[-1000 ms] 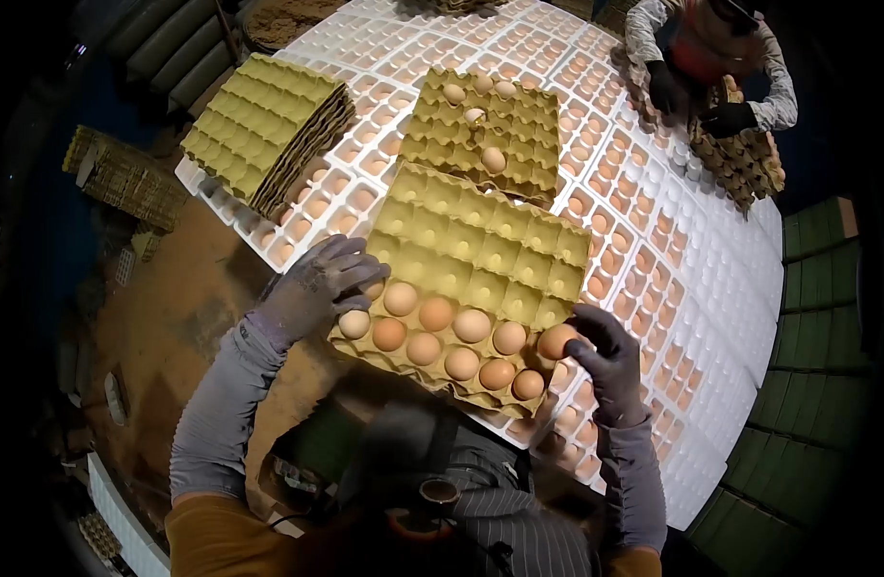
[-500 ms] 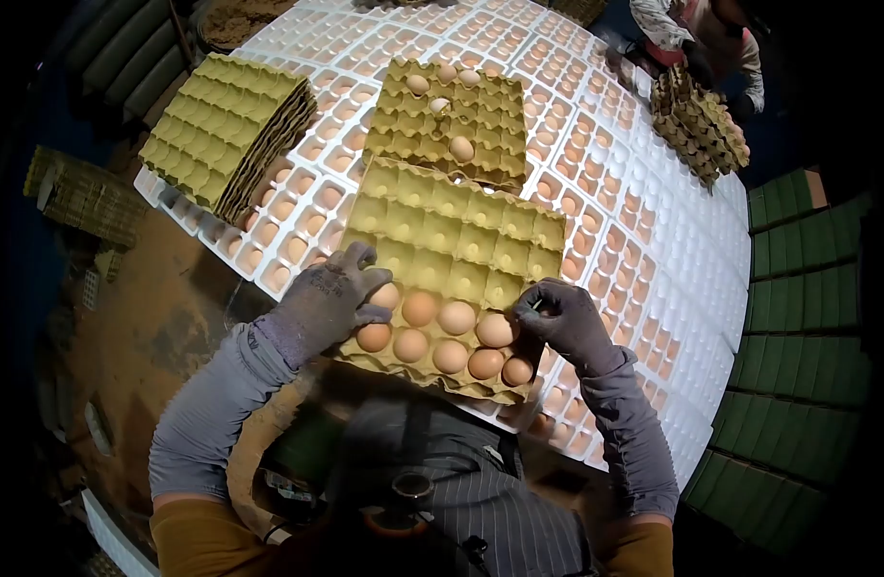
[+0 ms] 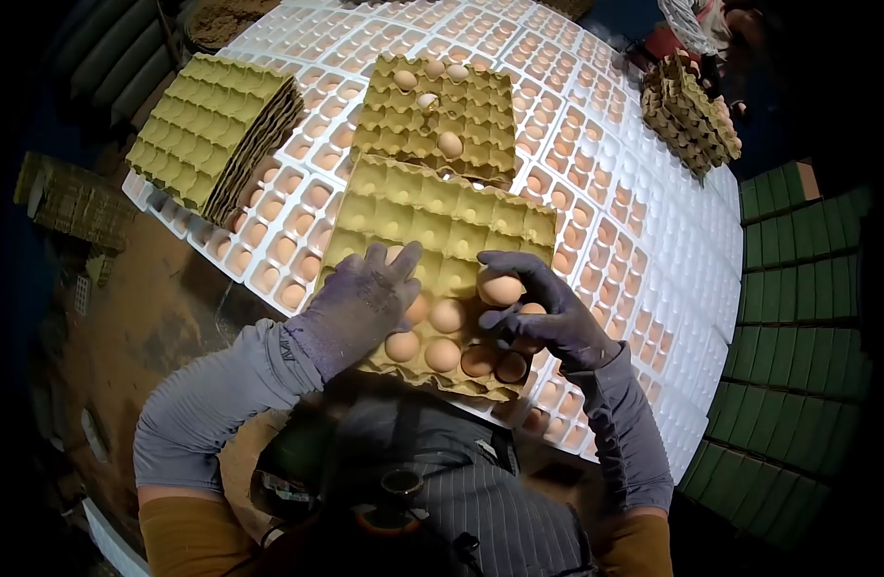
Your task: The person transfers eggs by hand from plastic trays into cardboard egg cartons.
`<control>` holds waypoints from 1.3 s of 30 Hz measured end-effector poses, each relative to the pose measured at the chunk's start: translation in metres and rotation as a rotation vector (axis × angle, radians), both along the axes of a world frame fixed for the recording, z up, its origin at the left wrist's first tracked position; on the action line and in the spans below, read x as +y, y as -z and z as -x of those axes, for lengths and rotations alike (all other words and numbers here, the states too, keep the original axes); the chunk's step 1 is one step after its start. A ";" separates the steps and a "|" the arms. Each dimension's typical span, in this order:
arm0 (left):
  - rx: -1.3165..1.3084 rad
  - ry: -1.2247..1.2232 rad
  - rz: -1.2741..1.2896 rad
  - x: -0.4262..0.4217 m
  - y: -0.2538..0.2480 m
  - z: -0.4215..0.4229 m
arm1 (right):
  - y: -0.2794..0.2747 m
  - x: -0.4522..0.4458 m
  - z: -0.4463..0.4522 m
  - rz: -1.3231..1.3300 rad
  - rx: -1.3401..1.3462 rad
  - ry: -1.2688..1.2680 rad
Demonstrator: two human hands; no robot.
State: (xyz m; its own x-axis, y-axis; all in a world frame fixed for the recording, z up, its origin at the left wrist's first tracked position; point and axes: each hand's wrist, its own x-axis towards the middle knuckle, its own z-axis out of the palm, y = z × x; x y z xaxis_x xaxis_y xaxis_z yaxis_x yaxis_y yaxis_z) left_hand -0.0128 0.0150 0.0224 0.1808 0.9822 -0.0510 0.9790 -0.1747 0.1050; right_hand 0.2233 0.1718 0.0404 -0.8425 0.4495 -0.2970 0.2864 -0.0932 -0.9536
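Observation:
My left hand, in a grey-purple glove, is over the left side of a yellow-green egg tray. An egg shows between its curled fingers; whether its palm covers more is hidden. My right hand, gloved alike, is curled around a brown egg above the tray's right side, with a second egg showing among its fingers. Below the hands, brown eggs sit in the tray's near rows. The far rows of cups hold none.
Another tray with a few eggs, one looking broken, lies behind. At left stands a stack of trays. White plastic trays of eggs cover the table beneath. A co-worker is at far right by stacked trays. Green boxes line the right.
My right hand has opened from a pinch and lifted an egg from the near rows. My left hand has moved right, over the eggs. The view has shifted slightly.

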 end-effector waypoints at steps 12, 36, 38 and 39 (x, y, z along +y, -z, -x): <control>-1.708 -0.637 0.351 -0.034 -0.023 0.022 | -0.006 -0.008 -0.011 0.422 0.080 0.174; -0.158 -0.103 0.119 0.435 0.097 -0.341 | 0.121 0.207 -0.355 -0.687 -0.294 0.896; -0.113 -0.111 0.068 0.455 0.109 -0.353 | 0.133 0.244 -0.363 -0.924 -0.370 0.869; -0.202 -0.108 0.014 0.463 0.108 -0.356 | 0.141 0.264 -0.364 -1.015 -0.395 0.855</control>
State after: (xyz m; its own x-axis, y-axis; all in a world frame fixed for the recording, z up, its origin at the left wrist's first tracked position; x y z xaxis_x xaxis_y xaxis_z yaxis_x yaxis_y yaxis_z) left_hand 0.3433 0.4781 -0.0857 0.0822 0.9959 -0.0382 0.9507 -0.0668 0.3029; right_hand 0.5870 0.4362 -0.1011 -0.1355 0.9391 0.3158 0.7570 0.3037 -0.5786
